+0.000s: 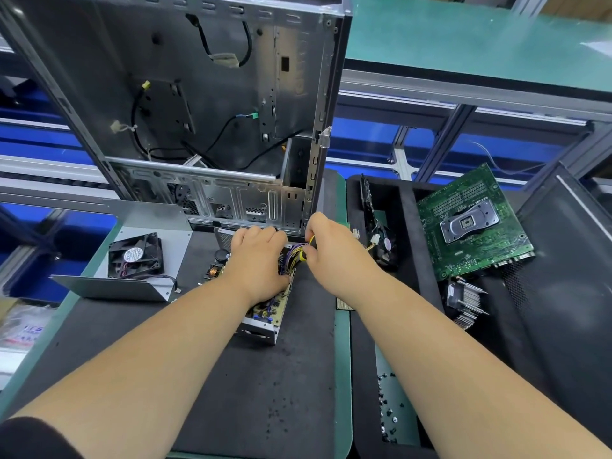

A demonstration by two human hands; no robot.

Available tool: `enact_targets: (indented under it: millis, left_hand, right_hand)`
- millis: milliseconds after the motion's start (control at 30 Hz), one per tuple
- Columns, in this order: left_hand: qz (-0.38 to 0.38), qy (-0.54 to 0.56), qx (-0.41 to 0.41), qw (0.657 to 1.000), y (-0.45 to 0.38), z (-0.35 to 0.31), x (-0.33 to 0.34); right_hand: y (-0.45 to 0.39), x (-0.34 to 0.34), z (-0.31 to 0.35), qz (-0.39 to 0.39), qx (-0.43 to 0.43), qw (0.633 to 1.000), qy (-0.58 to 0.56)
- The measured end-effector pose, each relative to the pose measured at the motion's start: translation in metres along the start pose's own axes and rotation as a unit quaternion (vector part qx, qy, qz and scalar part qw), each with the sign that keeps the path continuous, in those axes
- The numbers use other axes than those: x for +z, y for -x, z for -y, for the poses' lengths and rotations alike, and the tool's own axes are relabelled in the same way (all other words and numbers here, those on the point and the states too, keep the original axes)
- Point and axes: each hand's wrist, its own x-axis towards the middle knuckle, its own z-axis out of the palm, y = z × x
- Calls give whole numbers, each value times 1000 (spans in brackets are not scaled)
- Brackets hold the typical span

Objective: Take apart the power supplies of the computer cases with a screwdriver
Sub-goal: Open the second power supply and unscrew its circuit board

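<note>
Opened power supply (pixel 265 313) lies before the upright, stripped case (pixel 198 94).

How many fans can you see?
2. One black fan lies on the bent metal cover, left of the hands. A smaller fan sits in the black tray on the right. Others may be hidden.

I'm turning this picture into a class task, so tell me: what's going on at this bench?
A person is dismantling an opened power supply on a black mat. The left hand presses on it while the right hand grips a yellow-and-black handle, likely the screwdriver, at the wire bundle. Behind stands an emptied computer case; a fan lies left, a motherboard right.
</note>
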Motion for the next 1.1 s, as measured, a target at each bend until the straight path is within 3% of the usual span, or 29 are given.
enact_targets:
  millis: [133,300,600,800,1100]
  left_hand:
    - [8,-1,-4,1000,0,-1,-1]
    - [14,-4,-7,1000,5,0,0]
    - [11,-5,-4,1000,0,-2,-3]
    - [6,9,-10,1000,0,-1,-2]
    - [15,-14,-3,1000,1,-3,-3]
  right_hand:
    - [-2,-1,0,5,-5,1000,27]
    - [0,0,-5,-10,23,989,148]
    - [-1,-16,-5,40,24,998,-30]
    - [3,-6,-1,-3,-2,998,69]
    - [3,-8,-6,12,29,999,-17]
